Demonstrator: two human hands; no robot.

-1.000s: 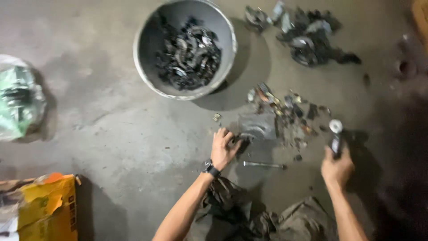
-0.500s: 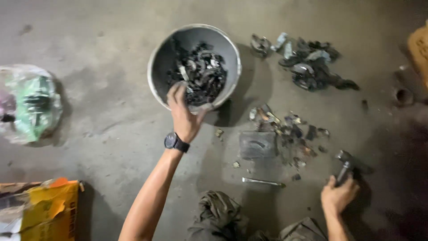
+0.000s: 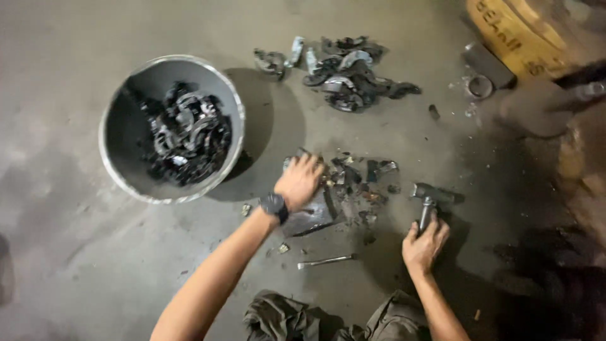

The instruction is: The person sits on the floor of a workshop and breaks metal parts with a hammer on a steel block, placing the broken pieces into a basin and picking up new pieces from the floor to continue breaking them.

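Sitting at nine o'clock, a round grey metal basin [image 3: 126, 158] holds curved, dark, greasy metal pieces [image 3: 186, 142]. At centre, the left hand [image 3: 298, 182], palm down with fingers spread loosely, rests on small jagged scraps [image 3: 353, 183] over a flat dark plate [image 3: 312, 218]. At four o'clock, the right hand [image 3: 424, 243] is wrapped around a hammer [image 3: 429, 199], its head on the concrete floor [image 3: 76, 265].

A workshop: bare concrete floor [image 3: 95, 265], a metal basin [image 3: 126, 136] of scrap parts, a hammer [image 3: 429, 201].
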